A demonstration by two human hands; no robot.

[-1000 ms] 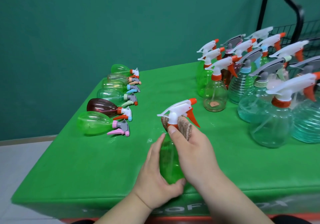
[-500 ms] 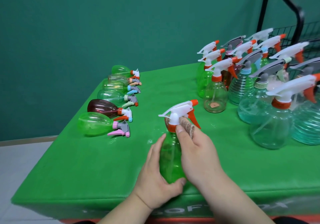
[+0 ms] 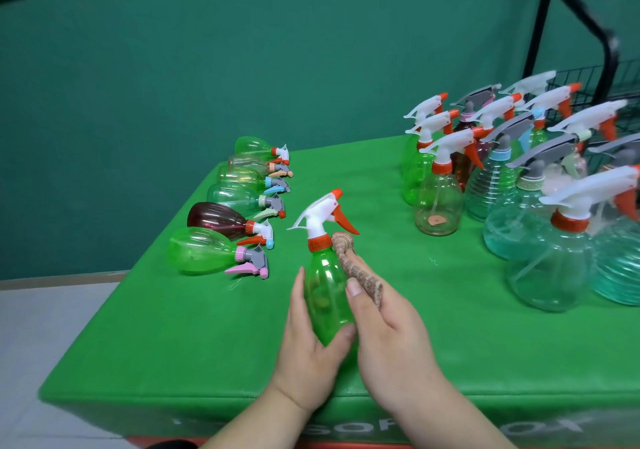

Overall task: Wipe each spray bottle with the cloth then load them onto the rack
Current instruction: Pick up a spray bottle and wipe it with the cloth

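Cloth slid down green bottle (right hand pinching cloth); left hand grips base.

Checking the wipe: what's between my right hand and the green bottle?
The brown cloth, held by the right hand against the green bottle; head view shows it.

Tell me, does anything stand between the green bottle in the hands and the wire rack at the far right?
Yes. The cluster of upright spray bottles on the table's right side stands between the green bottle and the wire rack behind them. The bottle would likely have to be lifted over them.
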